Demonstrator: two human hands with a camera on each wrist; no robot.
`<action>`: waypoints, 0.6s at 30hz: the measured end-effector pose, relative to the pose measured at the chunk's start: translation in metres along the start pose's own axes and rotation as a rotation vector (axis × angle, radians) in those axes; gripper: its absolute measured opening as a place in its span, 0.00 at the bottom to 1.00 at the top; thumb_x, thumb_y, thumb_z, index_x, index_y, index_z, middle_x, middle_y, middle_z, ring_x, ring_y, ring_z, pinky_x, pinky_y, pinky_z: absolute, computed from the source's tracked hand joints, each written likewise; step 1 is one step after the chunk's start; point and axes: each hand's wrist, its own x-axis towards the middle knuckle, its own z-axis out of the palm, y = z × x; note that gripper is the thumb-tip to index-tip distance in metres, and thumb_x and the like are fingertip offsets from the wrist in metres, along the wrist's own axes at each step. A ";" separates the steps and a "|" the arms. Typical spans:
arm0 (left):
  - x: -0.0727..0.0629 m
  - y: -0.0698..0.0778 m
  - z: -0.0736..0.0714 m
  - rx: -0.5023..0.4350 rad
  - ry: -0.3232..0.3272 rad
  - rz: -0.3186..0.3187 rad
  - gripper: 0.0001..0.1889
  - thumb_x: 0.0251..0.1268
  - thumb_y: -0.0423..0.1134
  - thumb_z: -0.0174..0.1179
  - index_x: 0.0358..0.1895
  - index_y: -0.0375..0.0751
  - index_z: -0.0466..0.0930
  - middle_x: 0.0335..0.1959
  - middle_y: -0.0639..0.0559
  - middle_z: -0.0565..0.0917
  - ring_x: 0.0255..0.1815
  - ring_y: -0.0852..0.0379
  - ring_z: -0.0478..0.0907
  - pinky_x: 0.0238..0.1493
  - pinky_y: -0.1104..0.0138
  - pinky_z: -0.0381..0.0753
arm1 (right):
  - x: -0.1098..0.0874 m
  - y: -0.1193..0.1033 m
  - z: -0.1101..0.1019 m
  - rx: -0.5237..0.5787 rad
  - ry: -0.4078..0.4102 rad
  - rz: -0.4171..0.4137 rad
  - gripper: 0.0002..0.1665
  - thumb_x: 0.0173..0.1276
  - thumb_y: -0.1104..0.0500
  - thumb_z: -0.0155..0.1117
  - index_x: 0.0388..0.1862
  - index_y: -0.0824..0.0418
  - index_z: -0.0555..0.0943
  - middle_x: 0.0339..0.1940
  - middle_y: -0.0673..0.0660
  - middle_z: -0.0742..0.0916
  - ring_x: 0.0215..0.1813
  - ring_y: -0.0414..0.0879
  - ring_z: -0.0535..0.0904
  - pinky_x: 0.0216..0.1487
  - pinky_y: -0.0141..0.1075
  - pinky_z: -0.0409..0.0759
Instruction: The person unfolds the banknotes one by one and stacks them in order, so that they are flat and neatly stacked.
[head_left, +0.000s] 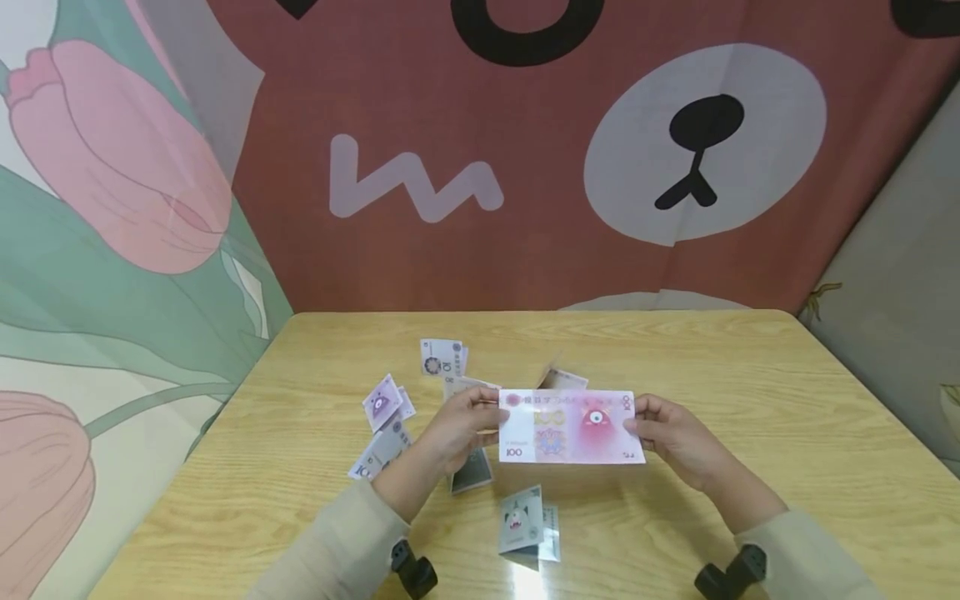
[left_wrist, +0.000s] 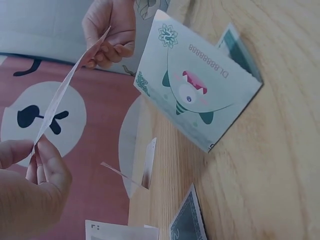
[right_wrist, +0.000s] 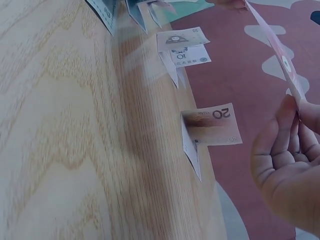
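A pink toy banknote (head_left: 572,427), printed 100 with a one-eyed cartoon figure, is stretched out flat above the table. My left hand (head_left: 467,425) pinches its left end between thumb and fingers, and my right hand (head_left: 675,433) pinches the right end the same way. In the left wrist view the pink note (left_wrist: 65,87) appears nearly edge-on between both hands. Below it on the table stands a folded green toy banknote (head_left: 521,521) with a cartoon monster. Behind the pink note, partly hidden, is a folded brown 20 note (right_wrist: 212,125).
On the left of the wooden table (head_left: 787,433) stand a folded purple note (head_left: 384,403) and a folded grey-blue 10 note (head_left: 384,450). Another 10 note (head_left: 441,357) is farther back. A dark folded note (head_left: 472,472) lies under my left hand. A printed cloth hangs behind.
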 end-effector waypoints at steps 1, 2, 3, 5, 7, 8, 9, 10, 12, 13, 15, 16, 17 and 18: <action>0.000 0.000 0.000 0.000 -0.008 0.004 0.10 0.53 0.27 0.53 0.39 0.32 0.67 0.30 0.50 0.71 0.31 0.58 0.70 0.36 0.66 0.74 | 0.000 -0.001 0.000 -0.001 0.008 0.000 0.03 0.63 0.68 0.48 0.34 0.63 0.70 0.32 0.53 0.76 0.34 0.41 0.75 0.36 0.32 0.76; 0.000 0.000 0.000 0.000 -0.015 0.006 0.09 0.53 0.27 0.53 0.39 0.32 0.67 0.30 0.50 0.72 0.31 0.58 0.70 0.36 0.66 0.75 | -0.001 -0.001 0.000 0.000 0.017 0.003 0.03 0.63 0.68 0.48 0.34 0.63 0.70 0.32 0.53 0.76 0.34 0.41 0.75 0.36 0.32 0.76; 0.000 -0.001 0.001 0.005 -0.024 0.007 0.09 0.53 0.27 0.53 0.38 0.31 0.67 0.30 0.50 0.72 0.31 0.58 0.71 0.37 0.65 0.75 | -0.001 -0.002 0.000 -0.001 0.025 0.005 0.03 0.63 0.68 0.49 0.34 0.63 0.70 0.32 0.53 0.76 0.34 0.41 0.75 0.36 0.32 0.76; 0.000 -0.002 0.002 0.015 -0.039 0.002 0.10 0.53 0.27 0.52 0.39 0.30 0.68 0.31 0.49 0.73 0.31 0.57 0.72 0.38 0.63 0.76 | -0.001 -0.003 0.000 -0.005 0.041 0.013 0.03 0.63 0.68 0.49 0.34 0.63 0.70 0.32 0.53 0.76 0.34 0.41 0.75 0.36 0.32 0.76; 0.000 -0.002 0.002 0.029 -0.048 0.001 0.11 0.54 0.28 0.52 0.41 0.28 0.68 0.32 0.48 0.74 0.32 0.56 0.73 0.39 0.61 0.76 | -0.001 -0.003 0.000 -0.020 0.059 0.022 0.02 0.62 0.67 0.49 0.34 0.64 0.70 0.32 0.52 0.76 0.34 0.41 0.75 0.36 0.32 0.76; 0.000 -0.002 0.003 0.034 -0.049 0.000 0.11 0.55 0.29 0.52 0.41 0.28 0.68 0.32 0.47 0.74 0.32 0.56 0.74 0.40 0.60 0.76 | -0.002 -0.004 0.000 -0.031 0.069 0.028 0.02 0.62 0.67 0.50 0.34 0.64 0.70 0.32 0.52 0.76 0.34 0.41 0.75 0.36 0.32 0.76; 0.001 -0.003 0.003 0.041 -0.049 0.002 0.11 0.56 0.30 0.51 0.41 0.28 0.68 0.33 0.47 0.74 0.32 0.56 0.74 0.40 0.60 0.76 | -0.002 -0.004 0.000 -0.045 0.079 0.032 0.02 0.62 0.67 0.50 0.34 0.65 0.69 0.32 0.52 0.76 0.34 0.41 0.75 0.36 0.32 0.76; 0.001 -0.003 0.003 0.041 -0.047 0.004 0.11 0.56 0.30 0.51 0.41 0.27 0.68 0.33 0.47 0.74 0.31 0.56 0.74 0.40 0.60 0.76 | -0.002 -0.004 0.000 -0.061 0.087 0.039 0.03 0.62 0.66 0.50 0.34 0.65 0.69 0.31 0.52 0.76 0.34 0.41 0.75 0.36 0.32 0.76; 0.002 -0.004 0.004 0.041 -0.038 0.007 0.10 0.57 0.30 0.50 0.40 0.28 0.68 0.33 0.46 0.75 0.31 0.55 0.74 0.39 0.60 0.77 | -0.002 -0.004 0.000 -0.095 0.102 0.052 0.05 0.62 0.65 0.51 0.34 0.67 0.68 0.31 0.53 0.77 0.34 0.41 0.75 0.36 0.33 0.76; 0.003 -0.004 0.004 0.042 -0.034 0.008 0.09 0.57 0.30 0.50 0.40 0.28 0.68 0.33 0.46 0.75 0.31 0.55 0.74 0.39 0.60 0.77 | -0.003 -0.004 0.000 -0.112 0.109 0.061 0.06 0.62 0.65 0.51 0.34 0.68 0.68 0.31 0.53 0.77 0.34 0.42 0.75 0.36 0.33 0.76; 0.004 -0.005 0.004 0.047 -0.027 0.007 0.08 0.57 0.30 0.50 0.39 0.29 0.69 0.32 0.47 0.75 0.31 0.55 0.74 0.37 0.61 0.77 | -0.003 -0.003 0.000 -0.142 0.116 0.078 0.07 0.62 0.64 0.51 0.34 0.69 0.67 0.30 0.53 0.77 0.33 0.42 0.75 0.35 0.33 0.76; 0.004 -0.005 0.005 0.050 -0.023 0.006 0.08 0.56 0.29 0.50 0.38 0.29 0.69 0.31 0.47 0.74 0.30 0.55 0.74 0.37 0.62 0.77 | -0.004 -0.003 0.000 -0.154 0.119 0.085 0.08 0.62 0.64 0.51 0.34 0.69 0.67 0.30 0.53 0.77 0.32 0.42 0.75 0.34 0.33 0.76; 0.004 -0.006 0.005 0.054 -0.021 0.005 0.07 0.56 0.29 0.51 0.38 0.29 0.69 0.30 0.47 0.74 0.30 0.56 0.73 0.36 0.62 0.77 | -0.004 -0.003 -0.001 -0.162 0.123 0.090 0.08 0.62 0.64 0.51 0.34 0.69 0.67 0.29 0.53 0.77 0.32 0.42 0.75 0.34 0.34 0.76; 0.004 -0.006 0.005 0.060 -0.020 0.004 0.07 0.56 0.29 0.51 0.37 0.29 0.69 0.30 0.48 0.74 0.30 0.56 0.73 0.36 0.63 0.77 | -0.004 -0.002 -0.001 -0.170 0.126 0.093 0.08 0.62 0.64 0.52 0.34 0.70 0.66 0.29 0.53 0.77 0.31 0.42 0.75 0.33 0.34 0.76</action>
